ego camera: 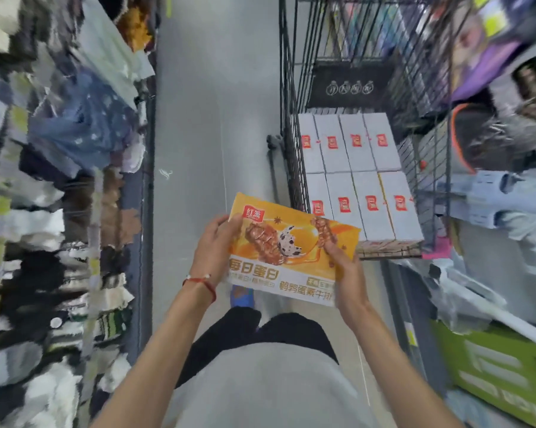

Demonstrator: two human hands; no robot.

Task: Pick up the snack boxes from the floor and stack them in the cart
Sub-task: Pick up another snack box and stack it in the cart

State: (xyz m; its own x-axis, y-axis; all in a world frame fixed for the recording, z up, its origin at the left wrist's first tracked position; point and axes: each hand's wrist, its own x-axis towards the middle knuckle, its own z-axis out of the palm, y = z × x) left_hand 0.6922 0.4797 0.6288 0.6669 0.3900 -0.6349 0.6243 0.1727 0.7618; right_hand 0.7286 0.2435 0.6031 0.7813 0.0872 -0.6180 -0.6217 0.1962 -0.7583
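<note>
I hold a flat orange and white snack box (288, 242) in front of me, above the grey floor. My left hand (214, 248) grips its left edge, thumb on the printed face. My right hand (345, 267) grips its right edge, thumb on top. To the right stands a black wire cart (288, 125). Inside it several white snack boxes (356, 177) with red labels stand packed in two rows. The box in my hands is left of the cart's near corner, outside it.
A grey aisle floor (211, 118) runs ahead between a shelf of clothes and socks (60, 180) on the left and the cart. A green carton (501, 362) lies at the lower right. Bags and packages (491, 57) crowd the right side.
</note>
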